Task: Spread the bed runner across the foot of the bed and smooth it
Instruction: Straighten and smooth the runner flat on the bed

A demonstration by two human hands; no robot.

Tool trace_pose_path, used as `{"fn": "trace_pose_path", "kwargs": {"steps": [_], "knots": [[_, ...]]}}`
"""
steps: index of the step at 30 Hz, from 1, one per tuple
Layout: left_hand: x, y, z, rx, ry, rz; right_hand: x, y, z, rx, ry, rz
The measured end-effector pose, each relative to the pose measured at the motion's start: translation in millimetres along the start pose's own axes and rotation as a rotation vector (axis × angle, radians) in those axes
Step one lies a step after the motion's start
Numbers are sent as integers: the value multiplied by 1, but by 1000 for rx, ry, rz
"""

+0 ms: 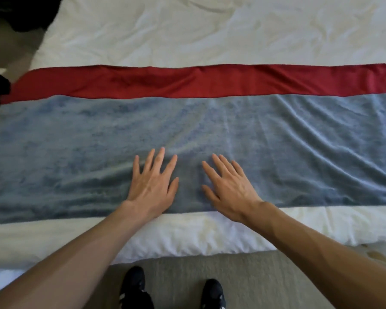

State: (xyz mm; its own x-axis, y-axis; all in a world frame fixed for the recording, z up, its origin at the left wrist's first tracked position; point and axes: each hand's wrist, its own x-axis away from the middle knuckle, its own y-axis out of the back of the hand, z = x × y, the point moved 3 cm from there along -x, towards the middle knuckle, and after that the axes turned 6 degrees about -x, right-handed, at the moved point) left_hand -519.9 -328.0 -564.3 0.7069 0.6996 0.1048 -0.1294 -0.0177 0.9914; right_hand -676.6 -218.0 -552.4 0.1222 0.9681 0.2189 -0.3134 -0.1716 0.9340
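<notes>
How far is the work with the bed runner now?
Done: the blue-grey bed runner lies spread across the foot of the bed. In hand: the left hand and right hand press flat on its middle. Left: the wrinkles on its right side need smoothing.

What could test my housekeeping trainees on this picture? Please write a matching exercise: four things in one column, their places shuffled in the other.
Things:
1. left hand
2. black shoes
3. red strip
4. white bedding

Places:
a. on the carpet
b. flat on the blue-grey runner
c. along the runner's far edge
d. under the runner, showing on both sides of it

Pairs: 1-b, 2-a, 3-c, 4-d
</notes>
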Motion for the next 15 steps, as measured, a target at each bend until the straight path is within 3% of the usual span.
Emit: {"fn": "trace_pose_path", "kwargs": {"steps": [6,15], "knots": [[3,-4,87,-10,70,37,-56,-1,65,23,74,16],[-11,-3,198,40,-58,96,-139,-7,149,-1,0,19]]}}
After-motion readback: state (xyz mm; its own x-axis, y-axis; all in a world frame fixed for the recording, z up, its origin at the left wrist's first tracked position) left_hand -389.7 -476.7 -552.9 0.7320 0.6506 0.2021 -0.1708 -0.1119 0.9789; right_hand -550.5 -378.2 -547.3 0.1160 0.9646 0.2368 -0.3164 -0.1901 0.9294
